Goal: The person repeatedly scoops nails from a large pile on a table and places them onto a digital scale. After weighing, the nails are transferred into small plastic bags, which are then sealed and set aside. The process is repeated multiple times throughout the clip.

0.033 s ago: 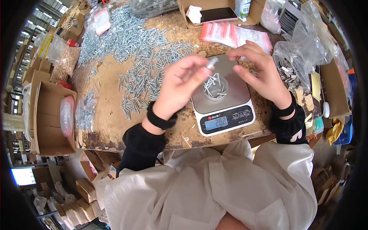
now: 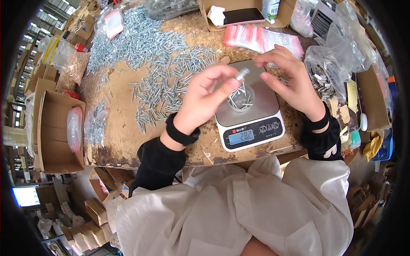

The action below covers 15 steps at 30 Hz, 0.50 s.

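Note:
My left hand [image 2: 204, 94] pinches a few silvery screws [image 2: 242, 74] between thumb and fingers, above the rim of a small clear round cup [image 2: 240, 108]. More screws lie loose at angles inside the cup, partly hidden by that hand. The cup rests on the metal plate of a white digital scale [image 2: 265, 112] with a lit display. Over the plate's right side, my right hand [image 2: 291, 79] hovers with fingers bent and apart, and nothing shows in it. A large heap of screws [image 2: 132, 42] spreads over the wooden table to the left.
Behind the scale lie red-edged plastic bags [image 2: 245, 36] and a phone [image 2: 243, 17] in a cardboard box. To the right are a clear bag of metal parts [image 2: 320, 81] and a carton [image 2: 371, 100]. An open carton [image 2: 55, 145] stands at the table's left edge.
My left hand has shifted slightly to the right with the screws, covering a bit more of the cup. My right hand has stayed put.

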Tool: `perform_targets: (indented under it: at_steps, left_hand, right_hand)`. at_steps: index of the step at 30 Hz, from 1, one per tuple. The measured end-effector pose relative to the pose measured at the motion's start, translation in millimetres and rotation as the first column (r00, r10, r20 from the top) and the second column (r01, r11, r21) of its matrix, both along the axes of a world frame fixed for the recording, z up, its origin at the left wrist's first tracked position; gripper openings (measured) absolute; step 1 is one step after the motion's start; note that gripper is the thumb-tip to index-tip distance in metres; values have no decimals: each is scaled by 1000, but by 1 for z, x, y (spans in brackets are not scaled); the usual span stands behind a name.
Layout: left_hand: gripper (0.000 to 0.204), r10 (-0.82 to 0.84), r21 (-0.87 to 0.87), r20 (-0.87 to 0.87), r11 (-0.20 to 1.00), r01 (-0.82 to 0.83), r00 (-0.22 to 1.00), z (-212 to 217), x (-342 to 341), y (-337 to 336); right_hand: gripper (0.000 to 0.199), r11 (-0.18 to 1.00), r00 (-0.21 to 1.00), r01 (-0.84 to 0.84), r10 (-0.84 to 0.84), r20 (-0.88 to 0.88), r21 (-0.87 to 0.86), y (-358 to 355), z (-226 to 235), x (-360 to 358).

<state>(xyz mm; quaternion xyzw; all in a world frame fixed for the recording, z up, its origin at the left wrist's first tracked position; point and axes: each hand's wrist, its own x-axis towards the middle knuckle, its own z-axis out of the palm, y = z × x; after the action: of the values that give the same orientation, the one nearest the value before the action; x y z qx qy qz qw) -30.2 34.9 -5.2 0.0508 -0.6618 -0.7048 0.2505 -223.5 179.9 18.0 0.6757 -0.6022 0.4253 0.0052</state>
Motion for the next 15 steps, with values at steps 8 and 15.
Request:
perform_targets:
  at_steps: [8,15]
  left_hand:
    - [15,125,-813,-22,575,-91,992,1,1,-16]
    - [16,143,-668,-7,736,-111,990,14,10,-24]
  right_hand:
    - [27,998,997,46,-48,-53,-33,0,-1,-2]
    - [27,999,997,52,-52,-55,-9,2,1,-2]
